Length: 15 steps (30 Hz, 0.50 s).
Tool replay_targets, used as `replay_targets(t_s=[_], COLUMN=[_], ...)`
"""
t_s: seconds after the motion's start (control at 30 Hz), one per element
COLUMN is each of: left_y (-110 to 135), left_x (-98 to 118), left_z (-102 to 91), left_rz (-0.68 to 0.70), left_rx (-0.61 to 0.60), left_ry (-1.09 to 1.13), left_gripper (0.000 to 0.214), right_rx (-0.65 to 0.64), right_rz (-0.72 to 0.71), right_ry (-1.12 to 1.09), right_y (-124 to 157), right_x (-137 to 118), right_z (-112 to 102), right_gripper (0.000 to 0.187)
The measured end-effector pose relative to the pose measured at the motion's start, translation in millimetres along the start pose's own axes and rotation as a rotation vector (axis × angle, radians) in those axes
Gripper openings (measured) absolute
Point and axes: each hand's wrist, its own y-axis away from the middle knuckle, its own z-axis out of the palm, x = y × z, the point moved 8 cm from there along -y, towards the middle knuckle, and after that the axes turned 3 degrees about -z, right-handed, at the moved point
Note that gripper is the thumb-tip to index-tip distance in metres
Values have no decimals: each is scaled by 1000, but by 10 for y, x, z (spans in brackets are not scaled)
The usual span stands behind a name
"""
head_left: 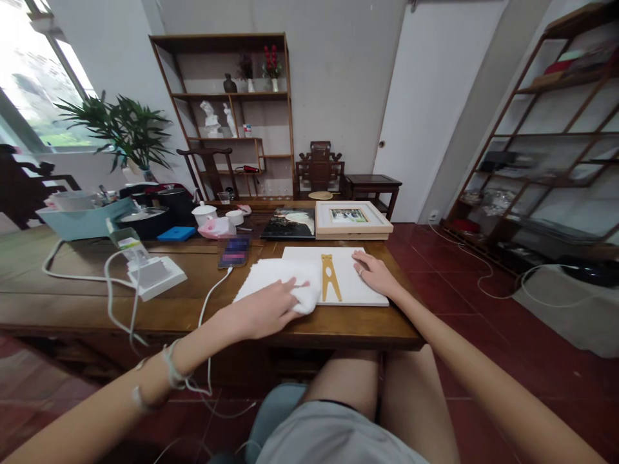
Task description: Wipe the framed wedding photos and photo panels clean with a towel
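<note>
A fluffy white towel (261,277) lies on the wooden table, overlapping the left part of a white flat board (355,293). My left hand (271,310) rests on the towel with fingers reaching forward; some fingertips are partly hidden in its pile. On the board, just right of the towel, is a flat mustard-yellow figure (329,281) with cat-like ears, an oval light patch and two long legs. My right hand (374,273), wearing a ring, lies flat on the board's right edge, fingers stretched out, apart from the yellow figure.
Behind the board are a framed picture (351,216) and a dark picture panel (289,223). A phone (234,251) with a white cable lies left of the towel. Farther left stand a white box (157,277), a blue item (176,233) and a light-blue bin (80,222).
</note>
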Motion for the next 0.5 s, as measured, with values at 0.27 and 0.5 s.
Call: replay_targets(t_s=[0.27,0.5], left_y=[-280,-981], left_x=[-214,-570], left_z=[65,180], left_rz=[-26,-130], left_rx=[-51,81], left_ry=[56,-2], left_gripper=[42,42], right_rx=[-21,-24], right_rz=[9,11], right_ry=[25,45], right_y=[-1,3], right_x=[4,-13], right_z=[7,-2], right_gripper=[37,37])
